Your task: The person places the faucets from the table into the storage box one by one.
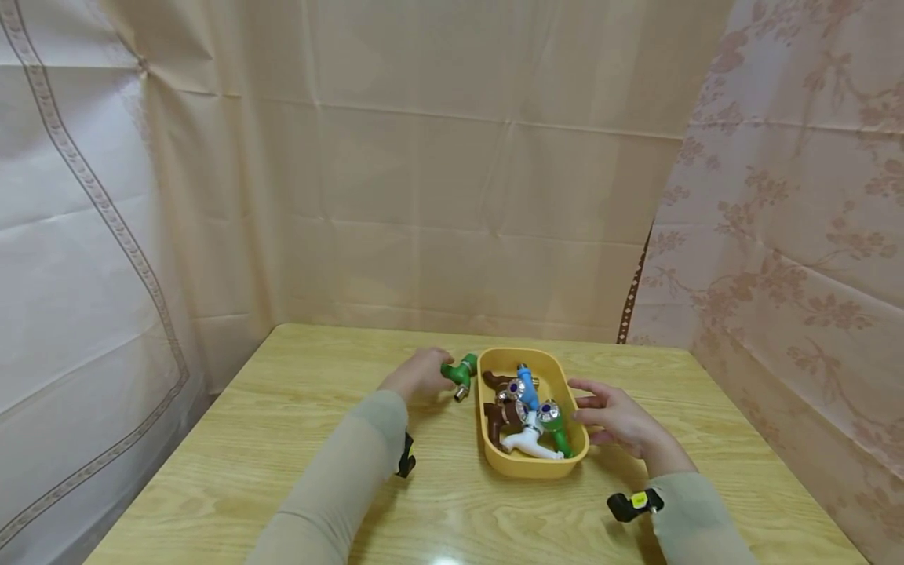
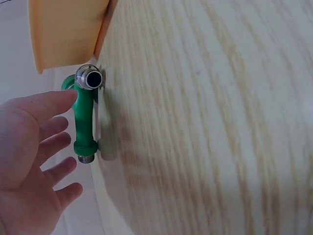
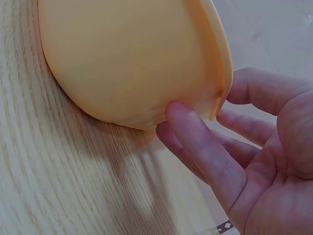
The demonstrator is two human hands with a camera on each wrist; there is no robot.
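A green tap [image 1: 462, 372] with metal threaded ends lies on the table, just left of a yellow plastic tub [image 1: 531, 468]. My left hand [image 1: 425, 372] is at the tap's left side, its fingers loosely spread; in the left wrist view the thumb overlaps the green tap [image 2: 84, 117] and the other fingers are apart from it. My right hand [image 1: 617, 420] is at the tub's right side, fingers extended. Up close, its fingertips meet the tub's outer wall [image 3: 122, 58] near the rim.
Inside the tub lie brown taps [image 1: 497, 424], a blue tap [image 1: 526, 388], a white tap [image 1: 530, 443] and another green tap [image 1: 561, 438]. The wooden table [image 1: 339, 361] backs onto a beige curtain [image 1: 424, 196]; patterned cloth [image 1: 798, 235] hangs at the right.
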